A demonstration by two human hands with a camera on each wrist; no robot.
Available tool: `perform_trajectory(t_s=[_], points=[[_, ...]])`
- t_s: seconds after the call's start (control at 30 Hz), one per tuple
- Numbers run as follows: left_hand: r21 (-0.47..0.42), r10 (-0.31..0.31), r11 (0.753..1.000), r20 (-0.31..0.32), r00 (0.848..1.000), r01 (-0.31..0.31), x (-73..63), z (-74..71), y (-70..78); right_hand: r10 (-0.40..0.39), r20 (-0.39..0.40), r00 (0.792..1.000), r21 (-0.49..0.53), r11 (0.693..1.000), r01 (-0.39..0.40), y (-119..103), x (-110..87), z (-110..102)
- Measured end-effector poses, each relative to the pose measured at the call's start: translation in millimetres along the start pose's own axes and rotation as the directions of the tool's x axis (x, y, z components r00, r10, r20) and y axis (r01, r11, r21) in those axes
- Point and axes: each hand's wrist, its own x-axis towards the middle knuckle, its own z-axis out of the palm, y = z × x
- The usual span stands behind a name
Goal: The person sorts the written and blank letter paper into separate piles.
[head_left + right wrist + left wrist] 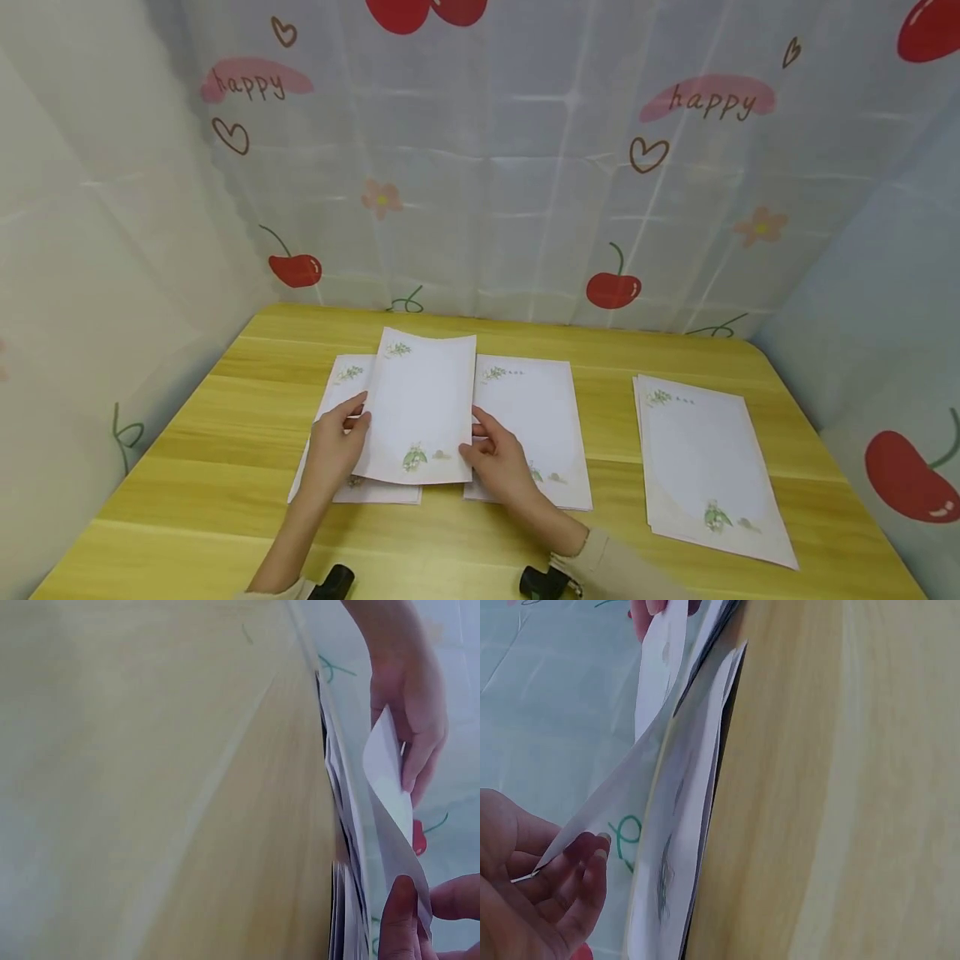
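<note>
The left hand (337,437) and right hand (498,457) are apart, one at each side of a single sheet (423,400), and each pinches its edge between thumb and fingers. The sheet hangs between them, lifted off the table (450,542) and bowed, its top edge dipping in the middle; it has a green plant print at the upper left and another near the bottom. Behind and below the left hand lies the left pile (347,377) of similar paper, partly covered by the sheet. Under and beyond the right hand lies the middle pile (536,425), with a short line of print beside its upper plant; its lower part is partly hidden by that hand. Well off to the right of the right hand is the right pile (712,467), turned slightly, a lower page showing along its left edge. Beige sleeves (615,571) end behind the wrists, and a black device (333,583) sits next to the left one. Beyond both hands, past the table's back edge, hangs a pale curtain (525,208) printed with cherries, hearts, flowers and "happy".
</note>
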Motion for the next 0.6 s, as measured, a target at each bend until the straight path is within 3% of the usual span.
perform_trajectory(t_s=[0.3, 0.6], points=[[0.072, -0.043, 0.996, -0.057, 0.997, 0.047, -3.9, -25.1, -18.4, -0.002, 0.084, 0.996, 0.005, 1.0, 0.002, -3, -1.4, 31], [0.133, -0.02, 0.991, -0.064, 0.998, 0.028, -6.8, -36.7, -29.4, 0.028, 0.154, 0.988, -0.05, 0.999, -0.02, -3, 1.2, 50]])
